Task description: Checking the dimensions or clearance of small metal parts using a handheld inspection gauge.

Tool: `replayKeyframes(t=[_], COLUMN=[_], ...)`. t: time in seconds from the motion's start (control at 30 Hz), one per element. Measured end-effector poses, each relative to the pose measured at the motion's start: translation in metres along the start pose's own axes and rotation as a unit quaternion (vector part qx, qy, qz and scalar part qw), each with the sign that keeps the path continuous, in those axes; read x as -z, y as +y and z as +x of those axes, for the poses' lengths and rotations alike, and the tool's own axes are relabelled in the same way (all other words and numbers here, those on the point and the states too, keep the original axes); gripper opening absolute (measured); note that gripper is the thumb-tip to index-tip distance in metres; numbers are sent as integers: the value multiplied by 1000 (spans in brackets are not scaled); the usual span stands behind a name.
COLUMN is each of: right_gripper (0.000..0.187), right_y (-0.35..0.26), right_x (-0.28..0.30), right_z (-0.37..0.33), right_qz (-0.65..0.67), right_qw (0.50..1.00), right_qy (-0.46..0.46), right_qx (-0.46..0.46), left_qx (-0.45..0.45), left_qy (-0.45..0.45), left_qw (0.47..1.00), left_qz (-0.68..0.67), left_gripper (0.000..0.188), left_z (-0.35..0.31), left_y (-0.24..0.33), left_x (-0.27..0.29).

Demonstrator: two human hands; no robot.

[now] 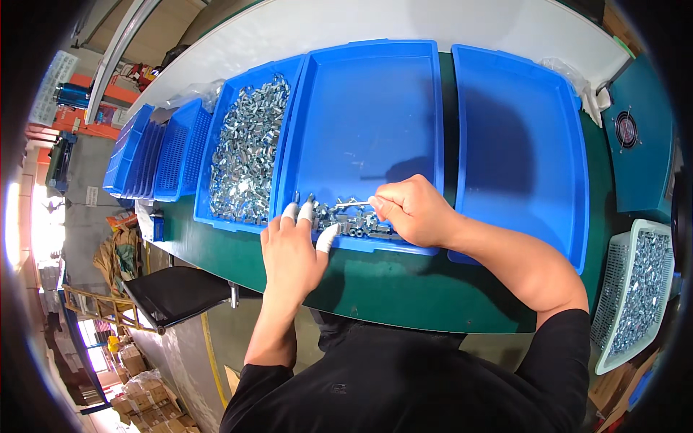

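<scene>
Small shiny metal fittings (361,226) lie in a strip along the near edge of the middle blue tray (361,123). My left hand (292,249) reaches over that edge, white covers on its thumb and two fingers. Its thumb stands apart from the fingers, and the fingertips rest by the fittings at the tray's near left corner. My right hand (415,211) is closed in a pinch above the same strip. From its fingertips a thin metal rod (352,204) points left over the fittings; its other end is hidden in the hand.
At left, a blue tray (204,206) holds a heap of similar fittings, beside stacked blue baskets (180,151). Another blue tray (520,209) lies at right. A pale green basket of metal parts (613,289) stands far right, below a green machine with a fan (626,128).
</scene>
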State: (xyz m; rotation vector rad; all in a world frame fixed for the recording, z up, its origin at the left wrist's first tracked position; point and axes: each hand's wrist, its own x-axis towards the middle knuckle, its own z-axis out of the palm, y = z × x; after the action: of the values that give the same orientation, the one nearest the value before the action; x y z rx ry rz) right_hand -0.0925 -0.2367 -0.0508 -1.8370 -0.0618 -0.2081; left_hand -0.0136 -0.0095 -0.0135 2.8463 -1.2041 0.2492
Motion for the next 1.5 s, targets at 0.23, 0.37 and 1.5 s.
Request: replayKeyframes(t=[0.23, 0.37, 1.5], right_gripper=[31, 30, 32], right_y=[-1, 0, -2], right_x=[0, 0, 0], right_z=[0, 0, 0], right_qz=[10, -3, -6], right_qw=[1000, 1000, 1000], right_qy=[-1, 3, 3], right_qx=[-12, 9, 4], left_qx=[29, 12, -11], left_qy=[-95, -61, -34], left_qw=[990, 995, 986], left_qz=[-97, -80, -162], left_gripper=[53, 52, 54], left_z=[5, 5, 6], left_y=[9, 8, 22], left_x=[7, 0, -2])
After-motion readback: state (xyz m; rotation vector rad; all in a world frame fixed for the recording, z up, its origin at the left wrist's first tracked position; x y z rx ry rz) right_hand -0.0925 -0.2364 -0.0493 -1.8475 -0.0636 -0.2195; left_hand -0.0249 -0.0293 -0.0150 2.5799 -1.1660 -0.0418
